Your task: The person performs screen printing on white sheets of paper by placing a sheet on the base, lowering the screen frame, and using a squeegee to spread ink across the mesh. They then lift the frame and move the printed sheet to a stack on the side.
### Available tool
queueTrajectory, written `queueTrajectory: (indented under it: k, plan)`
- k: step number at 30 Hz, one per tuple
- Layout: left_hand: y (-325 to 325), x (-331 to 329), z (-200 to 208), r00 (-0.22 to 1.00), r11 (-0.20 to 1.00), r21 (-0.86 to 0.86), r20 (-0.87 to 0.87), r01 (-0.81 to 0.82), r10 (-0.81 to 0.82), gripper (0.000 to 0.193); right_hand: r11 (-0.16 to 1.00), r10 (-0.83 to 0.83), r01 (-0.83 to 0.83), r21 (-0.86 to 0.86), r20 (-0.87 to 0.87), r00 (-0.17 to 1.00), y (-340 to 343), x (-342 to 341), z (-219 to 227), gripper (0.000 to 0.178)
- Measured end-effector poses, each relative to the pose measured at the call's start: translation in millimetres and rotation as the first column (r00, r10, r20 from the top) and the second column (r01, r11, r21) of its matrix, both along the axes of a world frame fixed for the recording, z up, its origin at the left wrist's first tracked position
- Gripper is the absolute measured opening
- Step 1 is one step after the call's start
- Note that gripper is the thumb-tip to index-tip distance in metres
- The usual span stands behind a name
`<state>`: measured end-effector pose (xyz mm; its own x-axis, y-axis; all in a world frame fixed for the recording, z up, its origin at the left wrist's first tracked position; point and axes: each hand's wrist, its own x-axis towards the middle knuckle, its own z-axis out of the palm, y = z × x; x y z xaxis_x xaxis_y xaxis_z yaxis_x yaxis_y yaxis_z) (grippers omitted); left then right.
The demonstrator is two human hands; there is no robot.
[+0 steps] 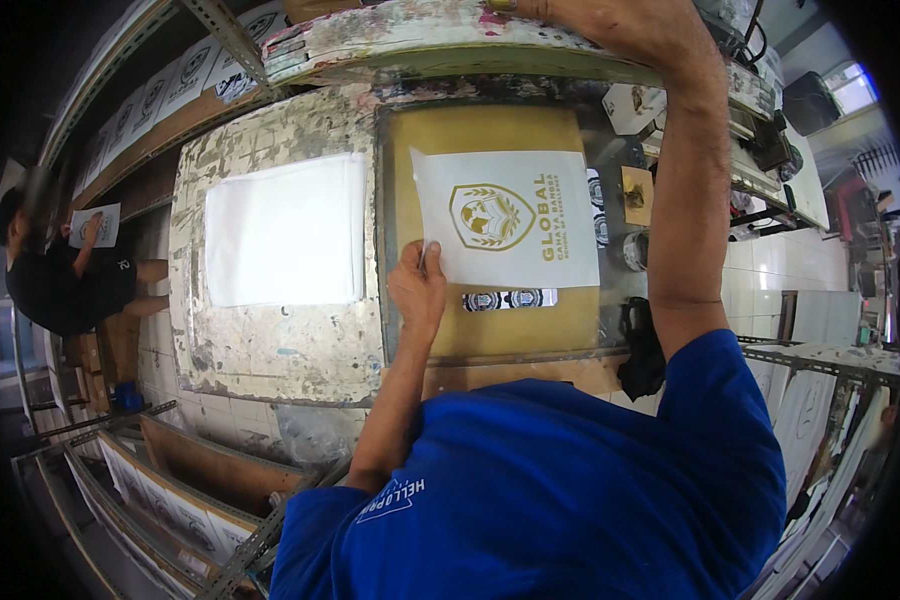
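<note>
A white sheet (505, 215) with a gold shield emblem and gold lettering lies over a yellow-brown printing board (450, 335). My left hand (418, 285) pinches its near left edge between thumb and fingers, and the far left corner curls up. At the top of the picture, my right hand (610, 22) reaches over a paint-stained frame (390, 40), which looks like a raised screen-printing frame. The picture's upper edge cuts off most of its fingers, so its grip is hidden. Left of the board, a stack of blank white sheets (285, 230) rests on a paint-spattered tabletop (195, 340).
Black-and-white printed strips (510, 299) stick out from under the sheet. A jar (635, 250) and a black cloth (642, 350) lie to the right. Metal racks (170, 490) with printed sheets stand at left. Another person (60, 260) sits far left, holding a printed sheet.
</note>
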<state>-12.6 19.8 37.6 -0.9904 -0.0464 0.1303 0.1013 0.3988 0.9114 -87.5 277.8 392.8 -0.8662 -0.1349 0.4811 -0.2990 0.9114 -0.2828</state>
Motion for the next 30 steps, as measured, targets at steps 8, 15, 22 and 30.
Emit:
queueTrajectory:
  k: [8,15,22,30]
  plan:
    - [-48.8,-62.7,37.6,0.996,0.95,0.303,0.074,-0.073,0.053,0.016,0.997,-0.038,0.041,0.058,-0.052,0.998,-4.9,0.6,1.9,0.054]
    - [-195.5,-144.1,9.5,0.948,0.893,0.318,0.116,-0.317,0.296,0.011,1.0,0.014,-0.014,-0.006,-0.018,1.0,-0.4,-2.0,-0.1,0.056]
    - [-337.9,-213.1,-6.6,0.804,0.768,0.3,-0.008,-0.565,0.595,0.016,0.998,0.061,-0.063,-0.013,-0.079,0.995,-2.3,2.9,-1.3,0.06]
    - [-446.3,-218.3,-5.5,0.553,0.552,0.273,-0.079,-0.788,0.829,0.041,0.968,0.189,-0.201,-0.148,-0.088,0.978,-6.6,-1.1,0.1,0.054]
